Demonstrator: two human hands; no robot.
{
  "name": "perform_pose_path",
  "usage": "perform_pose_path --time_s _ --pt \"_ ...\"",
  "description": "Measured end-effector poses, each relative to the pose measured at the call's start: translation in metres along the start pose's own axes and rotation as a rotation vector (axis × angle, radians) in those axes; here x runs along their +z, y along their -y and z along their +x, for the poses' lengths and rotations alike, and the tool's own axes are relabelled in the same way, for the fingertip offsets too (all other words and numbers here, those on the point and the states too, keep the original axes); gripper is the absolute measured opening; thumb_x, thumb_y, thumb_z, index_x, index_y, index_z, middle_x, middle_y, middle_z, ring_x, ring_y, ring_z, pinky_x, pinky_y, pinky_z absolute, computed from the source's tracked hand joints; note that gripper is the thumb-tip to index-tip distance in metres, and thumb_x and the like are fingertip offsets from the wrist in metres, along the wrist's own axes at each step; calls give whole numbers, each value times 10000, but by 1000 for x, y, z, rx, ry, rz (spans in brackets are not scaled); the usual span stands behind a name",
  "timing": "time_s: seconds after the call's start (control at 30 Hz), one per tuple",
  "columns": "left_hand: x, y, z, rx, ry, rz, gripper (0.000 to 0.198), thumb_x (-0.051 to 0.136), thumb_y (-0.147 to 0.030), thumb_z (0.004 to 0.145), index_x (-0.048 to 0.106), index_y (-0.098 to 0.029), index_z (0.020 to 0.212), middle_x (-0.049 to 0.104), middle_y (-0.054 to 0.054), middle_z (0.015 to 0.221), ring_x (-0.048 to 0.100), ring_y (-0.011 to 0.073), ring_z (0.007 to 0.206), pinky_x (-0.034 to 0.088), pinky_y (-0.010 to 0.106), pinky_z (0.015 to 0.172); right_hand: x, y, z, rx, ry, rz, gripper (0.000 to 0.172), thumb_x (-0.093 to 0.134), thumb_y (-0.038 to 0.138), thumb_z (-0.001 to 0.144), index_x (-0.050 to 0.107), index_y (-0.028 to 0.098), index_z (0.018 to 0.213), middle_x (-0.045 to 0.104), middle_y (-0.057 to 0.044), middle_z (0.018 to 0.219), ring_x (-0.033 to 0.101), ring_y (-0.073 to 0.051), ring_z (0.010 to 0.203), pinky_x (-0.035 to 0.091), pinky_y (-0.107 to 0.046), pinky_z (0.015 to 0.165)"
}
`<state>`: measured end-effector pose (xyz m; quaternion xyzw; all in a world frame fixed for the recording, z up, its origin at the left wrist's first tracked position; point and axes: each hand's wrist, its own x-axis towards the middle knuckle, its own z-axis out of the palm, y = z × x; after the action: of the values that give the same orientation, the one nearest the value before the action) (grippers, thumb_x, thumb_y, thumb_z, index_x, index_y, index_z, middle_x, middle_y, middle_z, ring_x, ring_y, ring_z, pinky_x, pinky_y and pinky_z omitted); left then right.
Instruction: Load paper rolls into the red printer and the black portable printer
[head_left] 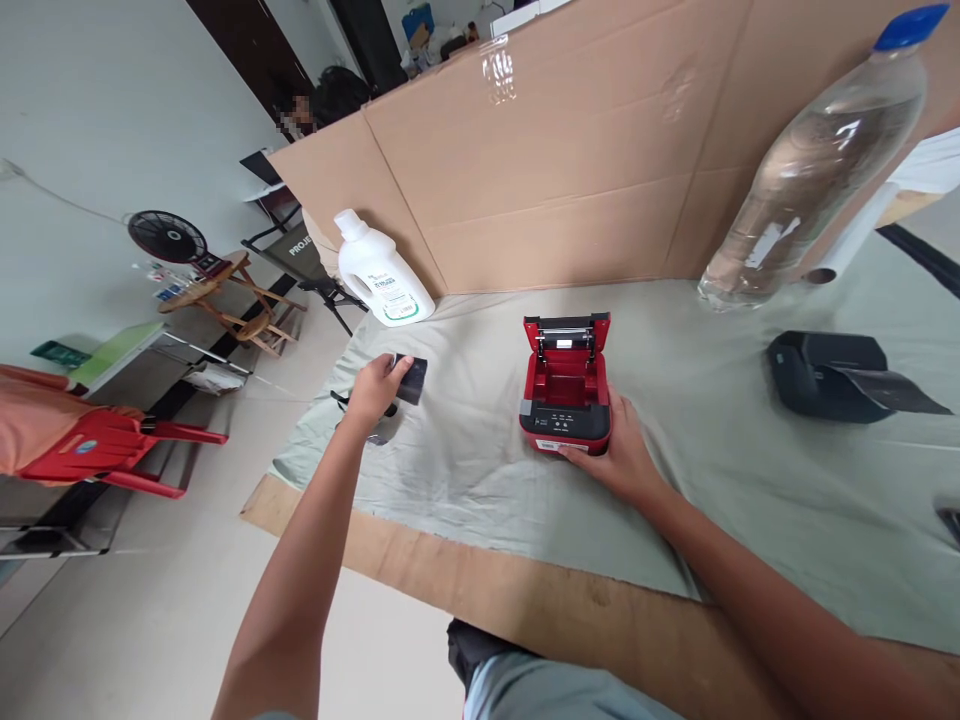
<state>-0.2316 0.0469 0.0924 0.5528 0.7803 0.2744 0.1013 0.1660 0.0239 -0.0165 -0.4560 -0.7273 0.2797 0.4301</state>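
Red-and-black compact printer (pixel 566 430) sat upright near the middle of the grey-green cloth (pixel 480 470), its control panel toward the wearer and its hinged lid (pixel 568 332) raised at the back, exposing the red inner compartment (pixel 566 388). Right hand (pixel 621 455) gripped the printer's front right corner, thumb across the lower front beside a white label (pixel 561 446), fingers along the right side. Left hand (pixel 375 388), well apart from the printer, was closed on a flat dark rectangular piece (pixel 412 380), pinched at its left edge between thumb and fingers and held above the cloth. A small dark-and-grey object (pixel 384 432) lay beneath the left hand, partly covered by it; its kind could not be told. White handled jug (pixel 384 275) stood at the cloth's far left, just in front of an upright cardboard panel (pixel 555 170). Large clear bottle (pixel 817 180) with a blue cap (pixel 910 27) stood at the far right before the same panel; a white roll (pixel 855 240) was just beside it. Nearer the right edge, a black boxy device (pixel 825 375) rested on the cloth, a dark strip (pixel 900 391) extending from its right side. Bare wood (pixel 525 575) showed along the near edge of the work surface.
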Motion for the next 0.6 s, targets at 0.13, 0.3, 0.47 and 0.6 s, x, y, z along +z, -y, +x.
perform_pose_path --time_s 0.13,0.3,0.47,0.6 --pt "-7 8 59 -15 4 392 479 513 -617 937 460 -231 659 510 37 628 516 235 723 288 321 677 0 0 0 -6 -3 -2 1022 798 599 769 284 300 1601 503 -133 1487 479 -417 1331 441 -643 1082" --pt "2 27 123 56 44 659 453 563 -611 925 681 -177 877 695 144 967 592 332 1019 351 399 903 -2 4 1 15 1 8 982 795 601 779 331 278 1582 546 -141 1427 499 -418 1298 458 -624 1057" --pt "28 59 145 -19 123 693 523 507 -594 961 739 -154 1121 658 190 1259 519 386 1244 346 474 1053 -2 4 2 23 13 -31 965 782 585 802 320 261 1585 548 -146 1429 517 -410 1294 477 -599 1041" --pt "46 76 140 -56 134 678 540 518 -603 955 743 -167 1180 616 195 1320 473 403 1305 343 500 1092 0 -3 1 10 11 -62 970 785 586 789 326 262 1581 551 -149 1428 528 -418 1279 486 -627 1027"
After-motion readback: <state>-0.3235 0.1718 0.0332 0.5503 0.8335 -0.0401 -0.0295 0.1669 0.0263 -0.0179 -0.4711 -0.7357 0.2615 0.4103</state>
